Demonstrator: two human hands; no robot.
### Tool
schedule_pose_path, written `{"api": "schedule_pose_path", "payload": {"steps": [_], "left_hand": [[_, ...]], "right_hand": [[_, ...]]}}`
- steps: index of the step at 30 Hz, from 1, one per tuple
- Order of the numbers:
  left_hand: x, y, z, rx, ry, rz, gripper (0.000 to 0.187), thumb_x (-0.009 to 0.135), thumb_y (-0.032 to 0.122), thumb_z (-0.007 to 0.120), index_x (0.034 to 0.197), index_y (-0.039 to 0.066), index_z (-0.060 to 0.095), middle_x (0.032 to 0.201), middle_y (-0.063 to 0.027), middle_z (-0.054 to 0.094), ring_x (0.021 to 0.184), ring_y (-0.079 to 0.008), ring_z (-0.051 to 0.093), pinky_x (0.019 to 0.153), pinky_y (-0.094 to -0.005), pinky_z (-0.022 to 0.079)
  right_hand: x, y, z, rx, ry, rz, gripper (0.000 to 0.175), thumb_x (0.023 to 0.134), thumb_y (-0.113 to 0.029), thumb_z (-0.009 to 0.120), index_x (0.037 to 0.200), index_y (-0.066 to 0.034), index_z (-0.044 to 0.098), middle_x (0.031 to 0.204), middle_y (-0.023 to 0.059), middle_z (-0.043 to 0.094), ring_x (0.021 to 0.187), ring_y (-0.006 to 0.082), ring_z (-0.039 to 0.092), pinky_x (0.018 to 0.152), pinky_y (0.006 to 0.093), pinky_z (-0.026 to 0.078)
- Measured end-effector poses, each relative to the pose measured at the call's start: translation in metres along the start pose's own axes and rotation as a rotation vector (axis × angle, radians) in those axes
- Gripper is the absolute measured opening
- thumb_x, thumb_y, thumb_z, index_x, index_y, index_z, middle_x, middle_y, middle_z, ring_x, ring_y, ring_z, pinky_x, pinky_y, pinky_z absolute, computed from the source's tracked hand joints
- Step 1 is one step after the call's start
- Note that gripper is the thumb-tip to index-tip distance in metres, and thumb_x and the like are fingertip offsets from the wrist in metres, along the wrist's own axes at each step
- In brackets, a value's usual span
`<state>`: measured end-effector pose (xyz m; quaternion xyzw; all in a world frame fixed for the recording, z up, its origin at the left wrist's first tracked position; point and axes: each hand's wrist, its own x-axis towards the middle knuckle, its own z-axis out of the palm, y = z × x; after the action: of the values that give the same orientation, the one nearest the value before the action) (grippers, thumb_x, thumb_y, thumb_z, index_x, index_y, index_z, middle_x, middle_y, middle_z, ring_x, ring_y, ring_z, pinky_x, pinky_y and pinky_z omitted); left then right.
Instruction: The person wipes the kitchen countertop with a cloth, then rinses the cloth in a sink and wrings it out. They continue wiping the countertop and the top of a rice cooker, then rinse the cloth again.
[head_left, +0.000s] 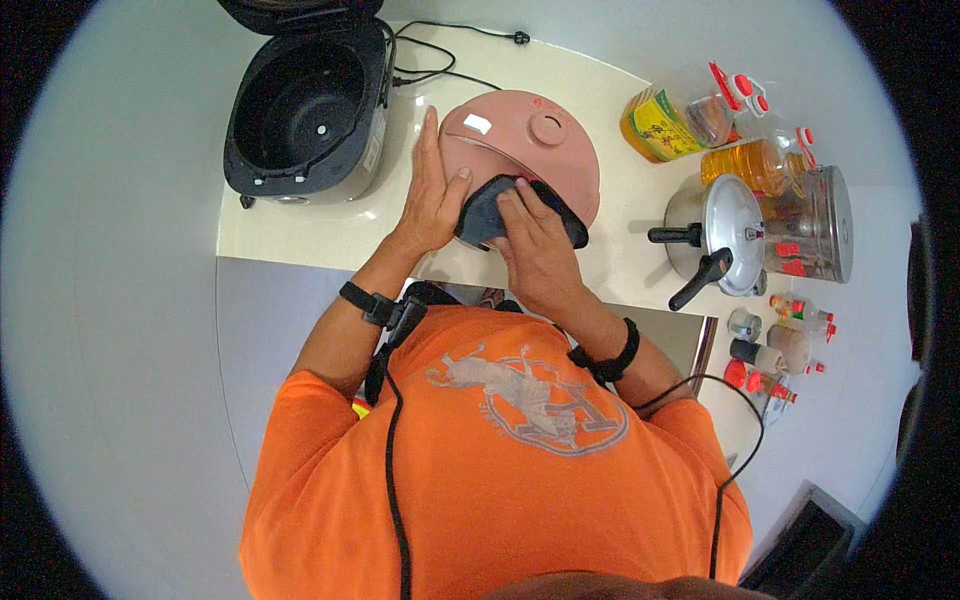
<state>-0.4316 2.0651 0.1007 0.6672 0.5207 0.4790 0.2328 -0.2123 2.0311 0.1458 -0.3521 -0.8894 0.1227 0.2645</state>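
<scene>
A pink, rounded kitchen appliance (570, 169), probably a small rice cooker, stands on the counter before me. It has a round knob-like part on top and a curved seam across it. My left hand (435, 195) grips its left side, fingers along the edge and thumb on the front. In my right hand (536, 240) is a dark grey cloth (481, 214), pressed flat against the appliance's near part. The cloth and my fingers hide much of that near surface.
At left a black-lined rice cooker (315, 112) stands with its lid raised; its power cord (450, 64) trails behind. To the right are oil bottles (667, 127), a pressure cooker (731, 232), a clear lidded container (810, 225) and several small condiment bottles (787, 345). The counter's front edge (315, 262) is near me.
</scene>
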Motion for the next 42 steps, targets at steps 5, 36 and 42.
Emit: {"api": "schedule_pose_path", "payload": {"steps": [5,36,42], "left_hand": [[0.005,0.006,-0.007,-0.027,-0.105,0.049,0.078,0.102,0.011,0.044,0.166,-0.009,0.006,0.172,-0.032,0.015,0.161,-0.0443,0.018,0.132,-0.0463,0.016],[-0.043,0.083,-0.029,-1.234,-0.047,-0.784,0.037,0.111,0.026,0.054,0.137,0.001,0.062,0.13,-0.0134,0.066,0.114,-0.0173,0.067,0.095,-0.0348,0.058],[-0.059,0.043,-0.062,-0.936,0.397,-0.928,0.025,0.107,0.018,0.06,0.121,-0.002,0.067,0.107,-0.0099,0.07,0.095,-0.0203,0.071,0.087,-0.0353,0.06]], "right_hand": [[0.043,-0.001,0.013,-0.111,-0.079,0.056,0.059,0.104,-0.022,0.061,0.146,0.0162,0.046,0.15,0.036,0.05,0.141,0.0515,0.047,0.117,0.0554,0.038],[0.035,-0.029,-0.024,0.548,-0.027,-0.212,0.029,0.093,-0.015,0.076,0.114,0.0022,0.066,0.121,0.0218,0.064,0.111,0.0437,0.062,0.096,0.0509,0.05],[0.055,0.011,-0.019,-0.033,0.267,0.069,0.035,0.091,-0.017,0.074,0.119,0.0029,0.066,0.111,0.0217,0.063,0.101,0.0424,0.06,0.088,0.0538,0.048]]}}
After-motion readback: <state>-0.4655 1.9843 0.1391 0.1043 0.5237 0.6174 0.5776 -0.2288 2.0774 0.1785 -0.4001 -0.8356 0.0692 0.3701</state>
